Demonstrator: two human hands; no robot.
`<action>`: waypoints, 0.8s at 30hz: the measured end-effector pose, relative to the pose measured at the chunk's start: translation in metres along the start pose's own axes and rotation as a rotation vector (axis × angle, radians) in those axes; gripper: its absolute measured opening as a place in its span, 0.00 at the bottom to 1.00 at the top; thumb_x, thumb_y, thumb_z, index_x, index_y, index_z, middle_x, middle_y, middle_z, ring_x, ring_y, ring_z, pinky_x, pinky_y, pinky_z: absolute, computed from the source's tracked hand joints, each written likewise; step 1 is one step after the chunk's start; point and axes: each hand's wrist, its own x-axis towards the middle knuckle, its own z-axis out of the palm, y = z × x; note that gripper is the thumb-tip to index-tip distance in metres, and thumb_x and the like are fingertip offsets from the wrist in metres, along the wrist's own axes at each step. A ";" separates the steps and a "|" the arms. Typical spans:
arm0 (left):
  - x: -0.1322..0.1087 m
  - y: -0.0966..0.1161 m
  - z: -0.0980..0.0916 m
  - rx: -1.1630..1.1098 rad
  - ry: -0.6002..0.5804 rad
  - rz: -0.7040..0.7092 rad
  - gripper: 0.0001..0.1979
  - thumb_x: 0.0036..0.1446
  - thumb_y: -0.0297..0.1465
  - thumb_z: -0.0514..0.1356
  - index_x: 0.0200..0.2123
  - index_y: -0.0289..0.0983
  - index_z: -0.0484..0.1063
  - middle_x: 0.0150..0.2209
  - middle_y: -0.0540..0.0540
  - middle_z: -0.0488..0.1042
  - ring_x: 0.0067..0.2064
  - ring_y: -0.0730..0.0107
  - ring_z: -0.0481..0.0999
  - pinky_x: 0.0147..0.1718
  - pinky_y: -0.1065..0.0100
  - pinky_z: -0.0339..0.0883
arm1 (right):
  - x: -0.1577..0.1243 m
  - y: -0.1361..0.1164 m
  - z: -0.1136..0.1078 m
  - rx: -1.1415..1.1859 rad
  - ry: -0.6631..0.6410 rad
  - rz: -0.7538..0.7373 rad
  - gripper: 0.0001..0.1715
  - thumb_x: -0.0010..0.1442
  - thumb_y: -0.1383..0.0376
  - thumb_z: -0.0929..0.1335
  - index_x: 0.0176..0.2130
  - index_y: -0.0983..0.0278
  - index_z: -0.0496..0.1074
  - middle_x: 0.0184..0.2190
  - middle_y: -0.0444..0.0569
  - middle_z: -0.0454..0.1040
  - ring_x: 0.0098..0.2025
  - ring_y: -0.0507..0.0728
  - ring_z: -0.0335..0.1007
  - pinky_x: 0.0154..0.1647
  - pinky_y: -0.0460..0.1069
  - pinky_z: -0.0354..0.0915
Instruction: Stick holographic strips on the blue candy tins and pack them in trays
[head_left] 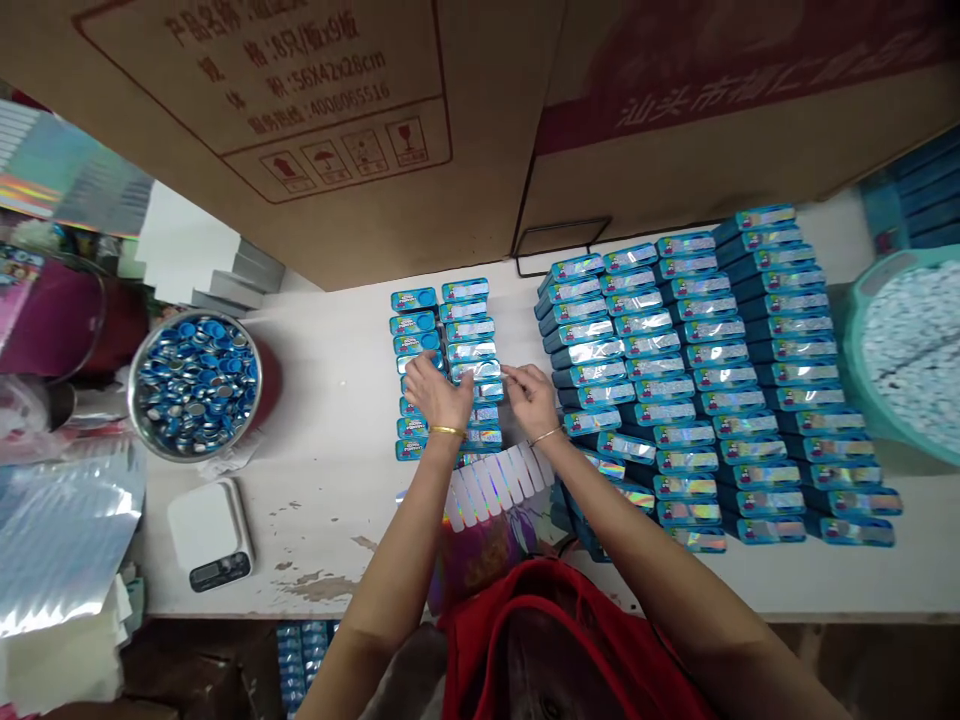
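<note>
My left hand reaches over the left column of small blue boxes, fingers spread and bent, with the thumb near the neighbouring column. The fingertips touch or hover just above a box top; I cannot tell which. My right hand is closed in a pinch at the right end of a shiny sticker strip, which lies over a blue box in the second column. Below both hands is a fanned sheet of pale, shiny sticker strips. Several boxes under my left hand are partly hidden.
Slanting rows of blue boxes fill the right side. A steel bowl of blue caps and a white scale stand at left. Large cartons wall off the back. A green basin with white pieces sits far right.
</note>
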 end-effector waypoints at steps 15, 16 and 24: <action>0.012 -0.035 -0.013 0.241 -0.281 0.823 0.62 0.37 0.64 0.61 0.67 0.32 0.51 0.70 0.28 0.42 0.70 0.32 0.38 0.63 0.36 0.31 | 0.121 -0.064 0.020 -0.593 -0.097 -0.414 0.34 0.68 0.52 0.56 0.67 0.64 0.55 0.69 0.57 0.49 0.70 0.67 0.38 0.67 0.65 0.43; 0.015 -0.036 -0.014 0.254 -0.311 0.832 0.63 0.37 0.65 0.60 0.68 0.31 0.50 0.70 0.27 0.42 0.70 0.32 0.37 0.63 0.36 0.30 | 0.130 -0.065 0.027 -0.606 -0.146 -0.424 0.34 0.68 0.51 0.56 0.67 0.63 0.56 0.70 0.57 0.49 0.71 0.67 0.36 0.67 0.66 0.41; 0.004 -0.073 -0.039 -0.017 -0.155 0.616 0.39 0.57 0.50 0.58 0.65 0.36 0.55 0.68 0.31 0.52 0.70 0.45 0.46 0.64 0.43 0.43 | 0.137 -0.046 0.047 -0.600 -0.247 -0.423 0.40 0.66 0.44 0.55 0.68 0.62 0.54 0.71 0.56 0.45 0.72 0.68 0.30 0.68 0.69 0.32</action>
